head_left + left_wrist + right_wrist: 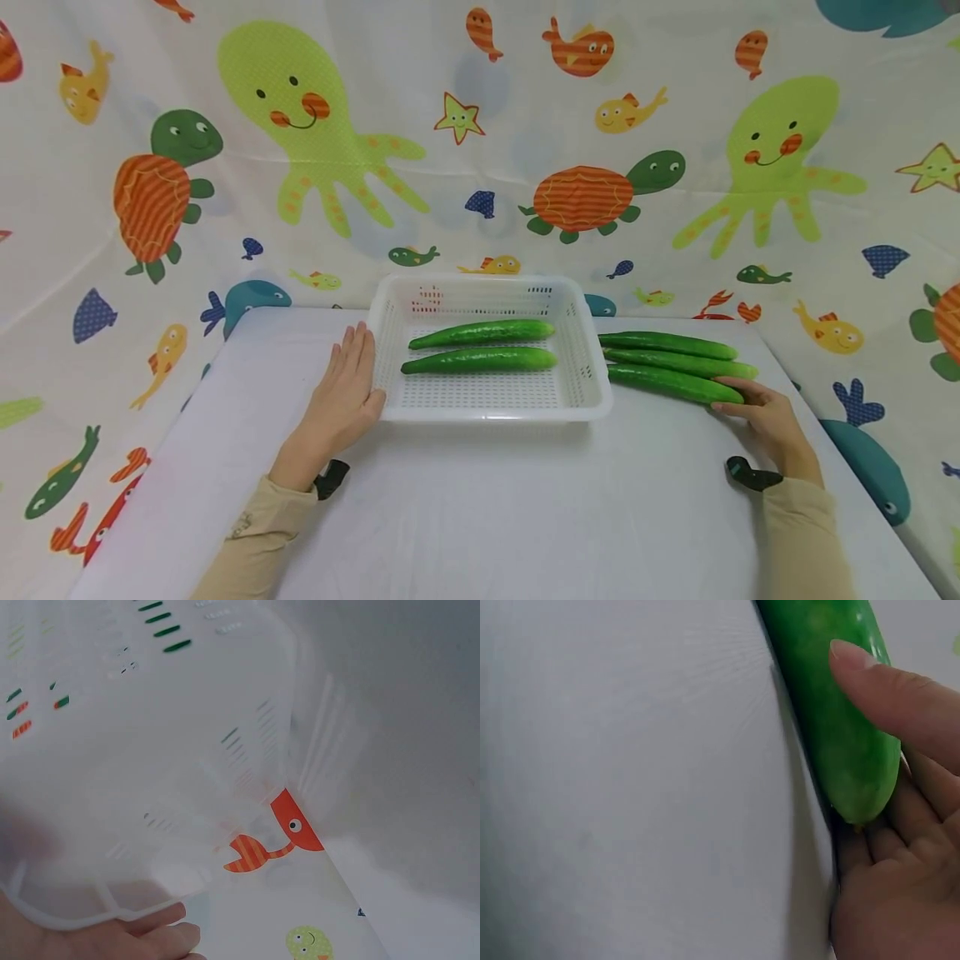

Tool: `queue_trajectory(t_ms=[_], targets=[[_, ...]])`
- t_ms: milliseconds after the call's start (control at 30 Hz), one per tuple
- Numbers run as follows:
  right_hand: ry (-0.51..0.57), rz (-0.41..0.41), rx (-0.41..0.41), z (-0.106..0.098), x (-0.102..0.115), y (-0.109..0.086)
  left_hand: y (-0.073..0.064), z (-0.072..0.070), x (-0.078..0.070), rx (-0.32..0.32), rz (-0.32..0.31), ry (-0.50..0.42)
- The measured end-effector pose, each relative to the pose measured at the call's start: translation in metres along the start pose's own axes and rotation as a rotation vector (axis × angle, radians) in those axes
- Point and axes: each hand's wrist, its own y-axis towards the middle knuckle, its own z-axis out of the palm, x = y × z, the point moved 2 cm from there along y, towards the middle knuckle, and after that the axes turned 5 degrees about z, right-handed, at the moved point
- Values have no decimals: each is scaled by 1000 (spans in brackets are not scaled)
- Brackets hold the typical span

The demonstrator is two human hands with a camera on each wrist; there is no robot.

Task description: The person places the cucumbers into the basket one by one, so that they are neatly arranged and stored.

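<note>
A white plastic basket (487,414) sits at the back of the table with two cucumbers (480,360) lying side by side in it. Against its left wall rests my left hand (341,396), fingers straight. In the left wrist view, that hand's fingers (161,937) lie beside the basket's rim (75,922). Three more cucumbers (678,362) lie on the table to the basket's right. My right hand (765,417) grips the right end of the nearest one. The right wrist view has the thumb on top of this cucumber (840,750) and the other fingers around its far side.
The table (525,517) has a white covering. Behind and beside it hangs a white cloth (517,92) printed with sea animals. A dark device (750,475) is strapped at the right wrist, and another (332,480) at the left.
</note>
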Motion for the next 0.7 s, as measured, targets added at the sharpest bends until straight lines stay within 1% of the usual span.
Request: queue_trajectory(t_ms=[67, 267, 400, 500, 700], targets=[[11, 11, 3, 0, -2, 1, 0, 0, 0, -1, 3, 1], [36, -10, 22, 4, -1, 0, 0, 0, 0, 0, -4, -2], [70, -15, 17, 5, -3, -2, -1, -1, 0, -4, -3, -10], [134, -21, 10, 5, -6, -3, 0, -1, 0, -2, -3, -12], [299, -44, -4, 5, -11, -5, 0, 2, 0, 1, -12, -15]])
